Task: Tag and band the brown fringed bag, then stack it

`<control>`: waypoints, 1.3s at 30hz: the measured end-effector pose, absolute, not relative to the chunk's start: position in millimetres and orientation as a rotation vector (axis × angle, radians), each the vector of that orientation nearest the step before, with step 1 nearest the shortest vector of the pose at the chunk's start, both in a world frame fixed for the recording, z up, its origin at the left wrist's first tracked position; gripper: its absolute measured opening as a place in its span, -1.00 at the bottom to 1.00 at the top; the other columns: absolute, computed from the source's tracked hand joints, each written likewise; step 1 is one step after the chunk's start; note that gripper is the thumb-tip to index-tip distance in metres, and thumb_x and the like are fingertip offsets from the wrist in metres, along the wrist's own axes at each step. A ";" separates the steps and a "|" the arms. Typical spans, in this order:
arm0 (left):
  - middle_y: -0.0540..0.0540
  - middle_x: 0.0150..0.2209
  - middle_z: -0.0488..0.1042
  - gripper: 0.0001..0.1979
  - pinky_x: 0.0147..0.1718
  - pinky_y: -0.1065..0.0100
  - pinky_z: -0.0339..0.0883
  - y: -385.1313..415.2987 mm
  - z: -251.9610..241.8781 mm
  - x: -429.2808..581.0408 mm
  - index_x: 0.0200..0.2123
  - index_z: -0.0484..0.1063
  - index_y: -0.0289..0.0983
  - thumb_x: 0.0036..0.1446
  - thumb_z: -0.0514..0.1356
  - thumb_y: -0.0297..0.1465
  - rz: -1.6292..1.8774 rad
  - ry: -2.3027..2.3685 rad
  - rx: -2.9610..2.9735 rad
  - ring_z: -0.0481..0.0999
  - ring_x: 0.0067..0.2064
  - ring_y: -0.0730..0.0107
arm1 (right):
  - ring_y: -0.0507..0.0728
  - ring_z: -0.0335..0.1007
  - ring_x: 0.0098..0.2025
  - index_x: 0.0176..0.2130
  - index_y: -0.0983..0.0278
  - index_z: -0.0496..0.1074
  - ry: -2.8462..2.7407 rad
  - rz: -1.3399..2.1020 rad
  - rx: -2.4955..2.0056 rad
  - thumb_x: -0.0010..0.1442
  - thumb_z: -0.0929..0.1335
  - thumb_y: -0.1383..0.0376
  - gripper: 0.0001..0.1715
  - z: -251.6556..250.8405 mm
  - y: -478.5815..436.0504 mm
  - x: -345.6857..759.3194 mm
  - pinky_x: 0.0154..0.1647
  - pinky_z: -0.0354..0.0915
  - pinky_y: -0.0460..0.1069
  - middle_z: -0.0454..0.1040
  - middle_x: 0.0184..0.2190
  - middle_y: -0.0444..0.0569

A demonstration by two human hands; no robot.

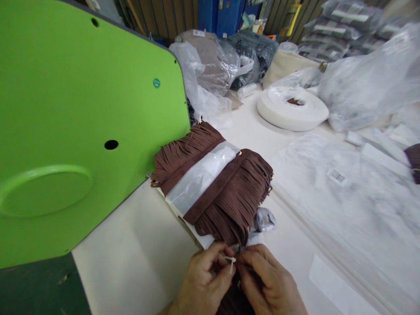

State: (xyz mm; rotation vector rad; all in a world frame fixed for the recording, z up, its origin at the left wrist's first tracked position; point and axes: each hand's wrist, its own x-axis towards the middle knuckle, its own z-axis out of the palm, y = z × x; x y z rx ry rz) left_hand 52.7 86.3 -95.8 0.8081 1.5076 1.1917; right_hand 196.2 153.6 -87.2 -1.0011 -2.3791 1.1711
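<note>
A brown fringed suede-look piece (226, 197) lies on the white table, with a translucent white wrap (200, 177) across its middle and small gold-coloured metal bits at its edges. At its near end, my left hand (206, 278) pinches a thin white plastic tie between thumb and forefinger. Close beside it, my right hand (267, 278) has its fingers closed on brown fringed material, partly hidden by the hand. More dark brown fringe (234, 297) shows between and below both hands. A crumpled clear plastic bit (264, 219) sits by the fringe's right side.
To the left, a large green panel (98, 109) stands upright against the table. A white roll of tape (292, 109) lies behind on the right. Clear plastic bags (348, 188) cover the right side; wrapped bags (213, 61) and stacked packets (337, 33) fill the back.
</note>
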 end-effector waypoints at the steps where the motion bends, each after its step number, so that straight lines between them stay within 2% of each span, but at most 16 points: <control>1: 0.02 -0.56 0.41 -0.84 -0.50 0.53 0.26 88.1 -95.8 52.2 -0.29 0.46 -0.28 0.02 0.14 -0.46 1.192 1.554 0.916 0.37 -0.54 0.51 | 0.02 0.42 -0.36 -0.18 0.21 0.37 -2.393 1.164 -0.995 0.23 0.19 0.37 -0.78 -87.6 154.1 196.9 -0.38 0.32 -0.12 0.40 -0.30 -0.06; 6: -0.08 -0.41 0.52 -0.83 -0.33 0.59 0.32 93.6 -94.9 51.3 -0.33 0.48 -0.30 0.04 0.12 -0.56 1.336 1.667 1.387 0.51 -0.38 0.47 | 0.01 0.41 -0.42 -0.27 0.23 0.36 -2.385 1.090 -1.012 0.22 0.20 0.36 -0.83 -89.2 153.9 196.7 -0.41 0.31 -0.13 0.40 -0.36 -0.10; 9: -0.05 -0.49 0.49 -0.84 -0.44 0.63 0.29 94.4 -93.8 52.7 -0.40 0.46 -0.32 0.03 0.09 -0.58 1.327 1.725 1.445 0.47 -0.47 0.52 | 0.01 0.41 -0.42 -0.30 0.23 0.34 -2.369 1.055 -1.031 0.20 0.20 0.37 -0.85 -88.0 153.4 195.9 -0.44 0.30 -0.14 0.39 -0.39 -0.11; 13: 0.04 -0.66 0.35 -0.85 -0.64 0.57 0.15 94.3 -90.8 53.1 -0.48 0.43 -0.30 0.02 0.07 -0.50 1.164 1.756 1.214 0.28 -0.65 0.57 | 0.02 0.39 -0.43 -0.32 0.22 0.33 -2.369 1.092 -1.064 0.18 0.20 0.38 -0.85 -85.5 152.9 194.7 -0.45 0.29 -0.14 0.39 -0.40 -0.13; 17: 0.07 -0.68 0.23 -0.87 -0.65 0.52 0.08 94.3 -86.7 51.2 -0.53 0.40 -0.30 -0.08 0.08 -0.41 1.097 1.626 0.821 0.20 -0.64 0.54 | 0.01 0.38 -0.43 -0.33 0.22 0.30 -2.388 1.125 -1.057 0.18 0.19 0.40 -0.86 -84.7 153.0 193.2 -0.46 0.29 -0.13 0.37 -0.41 -0.12; 22: 0.08 -0.67 0.22 -0.90 -0.63 0.50 0.00 96.7 -86.9 54.2 -0.57 0.39 -0.31 -0.23 0.16 -0.39 1.233 1.269 0.390 0.12 -0.64 0.60 | 0.04 0.38 -0.32 -0.25 0.23 0.30 -2.465 1.133 -0.969 0.16 0.17 0.46 -0.79 -71.6 161.1 201.0 -0.34 0.32 -0.10 0.38 -0.29 -0.04; 25: 0.03 -0.56 0.35 -0.90 -0.66 0.50 -0.03 100.0 -85.2 57.3 -0.61 0.38 -0.33 -0.29 0.18 -0.41 1.335 1.047 0.193 0.14 -0.69 0.65 | 0.07 0.34 -0.33 -0.23 0.22 0.32 -2.616 0.977 -0.962 0.06 0.18 0.53 -0.68 -61.8 168.9 209.6 -0.32 0.29 -0.06 0.40 -0.30 -0.05; 28: -0.01 -0.50 0.40 -0.93 -0.67 0.50 -0.06 101.5 -81.9 58.2 -0.60 0.38 -0.33 -0.28 0.18 -0.43 1.360 0.949 0.143 0.19 -0.69 0.65 | 0.09 0.32 -0.36 -0.34 0.22 0.36 -2.720 0.672 -0.967 -0.01 0.20 0.57 -0.67 -61.8 173.9 213.7 -0.31 0.23 -0.02 0.43 -0.35 -0.08; 32: 0.00 -0.43 0.39 -0.93 -0.64 0.50 -0.01 96.1 -83.6 56.4 -0.54 0.41 -0.32 -0.19 0.21 -0.43 1.399 0.939 0.171 0.25 -0.63 0.63 | 0.19 0.33 -0.18 -0.42 0.26 0.39 -2.776 0.193 -0.930 -0.05 0.19 0.59 -0.68 -67.6 176.2 215.8 -0.25 0.21 0.04 0.45 -0.20 0.03; 33: 0.00 -0.43 0.38 -0.92 -0.63 0.50 0.00 94.1 -84.8 55.6 -0.53 0.42 -0.32 -0.18 0.22 -0.42 1.400 0.919 0.168 0.25 -0.62 0.64 | 0.21 0.34 -0.16 -0.41 0.26 0.39 -2.798 0.122 -0.908 -0.05 0.19 0.59 -0.67 -67.4 176.4 217.4 -0.25 0.23 0.05 0.45 -0.18 0.06; 35: 0.02 -0.47 0.36 -0.91 -0.63 0.50 -0.03 90.8 -87.0 54.0 -0.52 0.43 -0.32 -0.16 0.23 -0.41 1.404 0.869 0.140 0.22 -0.64 0.67 | 0.17 0.38 -0.27 -0.34 0.26 0.41 -2.825 0.081 -0.860 -0.03 0.18 0.56 -0.65 -64.4 177.0 222.0 -0.31 0.28 0.02 0.45 -0.20 0.08; 37: 0.03 -0.50 0.34 -0.90 -0.64 0.50 -0.08 89.4 -87.7 52.5 -0.51 0.44 -0.32 -0.17 0.24 -0.41 1.413 0.840 0.108 0.19 -0.65 0.68 | 0.10 0.39 -0.42 -0.17 0.26 0.39 -2.828 0.165 -0.806 0.02 0.17 0.52 -0.59 -59.0 178.4 227.9 -0.44 0.30 -0.05 0.45 -0.28 0.06; 39: 0.01 -0.47 0.37 -0.89 -0.63 0.49 -0.09 89.8 -87.1 51.5 -0.49 0.43 -0.33 -0.16 0.24 -0.40 1.419 0.846 0.072 0.19 -0.64 0.67 | 0.09 0.40 -0.47 0.00 0.27 0.30 -2.811 0.336 -0.782 0.07 0.19 0.47 -0.52 -52.6 180.9 233.1 -0.50 0.31 -0.09 0.46 -0.36 0.01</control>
